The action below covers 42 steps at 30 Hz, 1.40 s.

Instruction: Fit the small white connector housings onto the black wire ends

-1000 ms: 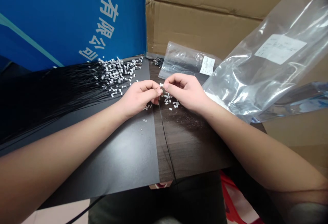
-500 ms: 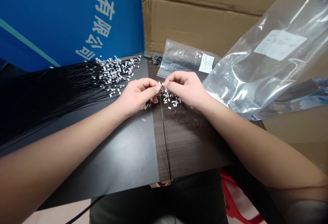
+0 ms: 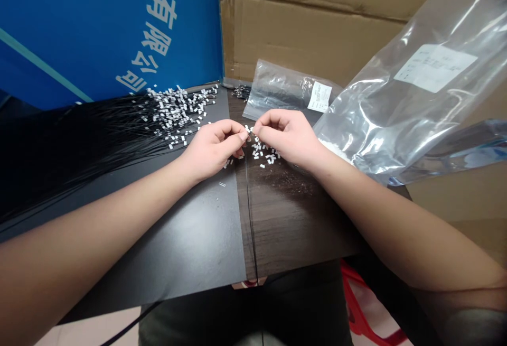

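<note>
- Left hand [image 3: 216,150] and right hand [image 3: 287,137]: both grips clenched, fingertips meeting, pinching a thin black cable [image 3: 247,214] hanging to the table [image 3: 190,230]
- Loose white tags [image 3: 261,153] scattered just below the hands
- Fanned black cable bundle [image 3: 99,140] at left
- Clear plastic bag [image 3: 384,113] at right

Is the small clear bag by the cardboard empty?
No: dark contents show through the small clear bag, beside its white label.

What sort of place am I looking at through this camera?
Probably a small workshop or packing area for hand assembly: a dark board holds a spread of black cables with small white pieces, a labelled plastic bag lies beside it, and a cardboard carton stands behind.
</note>
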Each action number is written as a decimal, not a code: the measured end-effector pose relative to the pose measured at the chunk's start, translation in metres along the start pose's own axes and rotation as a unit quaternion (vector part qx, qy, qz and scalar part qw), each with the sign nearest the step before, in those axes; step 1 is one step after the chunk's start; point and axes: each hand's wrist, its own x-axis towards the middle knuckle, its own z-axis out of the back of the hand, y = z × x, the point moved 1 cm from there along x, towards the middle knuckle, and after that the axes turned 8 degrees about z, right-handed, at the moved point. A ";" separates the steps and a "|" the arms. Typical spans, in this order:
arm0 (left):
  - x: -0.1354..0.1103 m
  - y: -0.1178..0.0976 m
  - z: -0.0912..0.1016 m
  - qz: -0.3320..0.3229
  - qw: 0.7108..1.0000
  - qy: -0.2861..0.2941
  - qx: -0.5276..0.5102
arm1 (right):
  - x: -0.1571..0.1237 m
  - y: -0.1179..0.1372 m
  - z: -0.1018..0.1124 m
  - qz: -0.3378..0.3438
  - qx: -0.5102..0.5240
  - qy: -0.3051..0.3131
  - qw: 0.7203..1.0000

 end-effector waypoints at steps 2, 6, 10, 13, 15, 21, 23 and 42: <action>0.000 0.000 0.000 -0.003 1.000 -0.001 0.007 | 0.000 0.000 0.000 -0.002 -0.002 0.003 1.000; 0.000 0.001 0.000 -0.007 1.000 -0.009 0.016 | 0.000 0.000 0.000 -0.001 -0.004 0.009 1.000; 0.000 0.002 0.000 -0.012 1.000 -0.012 0.021 | 0.000 0.000 0.000 0.002 -0.006 0.018 1.000; 0.000 0.004 0.000 -0.016 1.000 -0.012 0.022 | 0.001 0.000 0.000 0.007 -0.004 0.021 1.000; 0.000 0.004 0.000 -0.018 1.000 -0.012 0.020 | 0.001 -0.001 0.000 0.009 -0.002 0.024 1.000; 0.001 0.006 0.000 -0.016 1.000 -0.016 0.013 | 0.001 -0.001 0.001 0.011 0.002 0.033 0.999; 0.001 0.007 -0.001 -0.014 1.000 -0.018 0.011 | 0.001 -0.001 0.001 0.010 0.000 0.037 0.999; -0.001 0.003 -0.002 -0.002 0.999 -0.030 0.016 | 0.000 0.001 0.000 0.006 -0.032 0.037 0.999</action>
